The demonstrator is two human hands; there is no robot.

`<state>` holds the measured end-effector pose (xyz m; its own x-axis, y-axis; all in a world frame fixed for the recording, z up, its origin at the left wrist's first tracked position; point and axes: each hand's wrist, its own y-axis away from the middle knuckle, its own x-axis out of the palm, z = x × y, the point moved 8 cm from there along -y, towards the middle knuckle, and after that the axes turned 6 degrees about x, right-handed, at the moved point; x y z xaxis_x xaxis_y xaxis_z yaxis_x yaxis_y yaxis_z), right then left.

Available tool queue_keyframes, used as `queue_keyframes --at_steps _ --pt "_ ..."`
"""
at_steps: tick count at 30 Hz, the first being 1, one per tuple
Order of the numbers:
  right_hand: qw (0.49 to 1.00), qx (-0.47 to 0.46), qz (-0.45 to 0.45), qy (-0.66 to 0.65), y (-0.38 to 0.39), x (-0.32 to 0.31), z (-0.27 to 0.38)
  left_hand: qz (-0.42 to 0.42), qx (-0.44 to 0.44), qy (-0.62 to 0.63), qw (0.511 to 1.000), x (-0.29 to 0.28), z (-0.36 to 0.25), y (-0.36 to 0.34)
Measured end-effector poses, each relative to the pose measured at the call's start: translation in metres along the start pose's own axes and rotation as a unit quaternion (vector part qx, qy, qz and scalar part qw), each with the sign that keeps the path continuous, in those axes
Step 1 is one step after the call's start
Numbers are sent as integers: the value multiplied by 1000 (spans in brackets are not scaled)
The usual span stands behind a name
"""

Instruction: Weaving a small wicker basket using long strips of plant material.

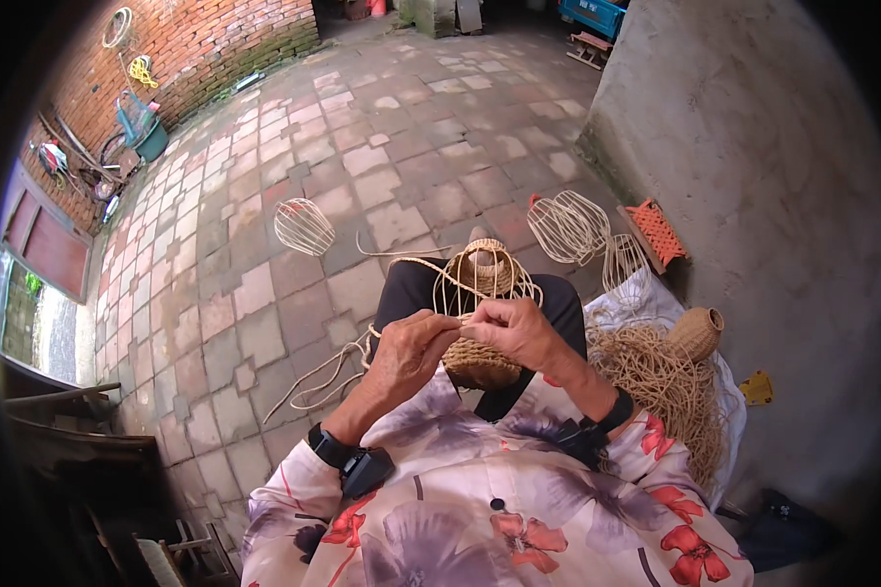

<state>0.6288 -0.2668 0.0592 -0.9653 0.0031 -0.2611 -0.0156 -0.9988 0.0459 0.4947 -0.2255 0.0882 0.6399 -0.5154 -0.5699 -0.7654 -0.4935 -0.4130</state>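
Note:
A wire-ribbed frame (447,291) rests on my lap between my knees. Tan cord is woven around its far end (492,278) and its near end (480,366), leaving bare ribs between. My left hand (411,349) is closed at the frame's middle, its fingertips pinching the cord. Opposite, my right hand (515,330) is pinched on the same spot, with thumb and forefinger nearly touching the left fingertips. Loose tan cord (328,377) trails from the frame down to the paving on the left, and another length (401,254) runs out beyond my knees.
A bare wire frame (304,227) lies ahead on the paving, with more frames (570,227) at the right. Beside me, a heap of cord (651,377) and a woven vase-shaped piece (696,334) lie on a white sack (737,391). An orange woven stool (653,233) stands by the wall (744,196).

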Motion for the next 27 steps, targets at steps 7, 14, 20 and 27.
queue_keyframes --at_steps 7,14,20,27 --pt "917 50 -253 306 -50 -69 -30 -34 -147 66 986 0 40 22" --pt "955 169 -168 -179 -41 -74 -75 -141 -205 110 962 -17 64 40" --pt "932 140 -127 -310 3 -99 -94 -117 -238 80 961 -20 64 48" --pt "932 144 -122 -309 5 -100 -99 -80 -205 57 974 -6 50 27"
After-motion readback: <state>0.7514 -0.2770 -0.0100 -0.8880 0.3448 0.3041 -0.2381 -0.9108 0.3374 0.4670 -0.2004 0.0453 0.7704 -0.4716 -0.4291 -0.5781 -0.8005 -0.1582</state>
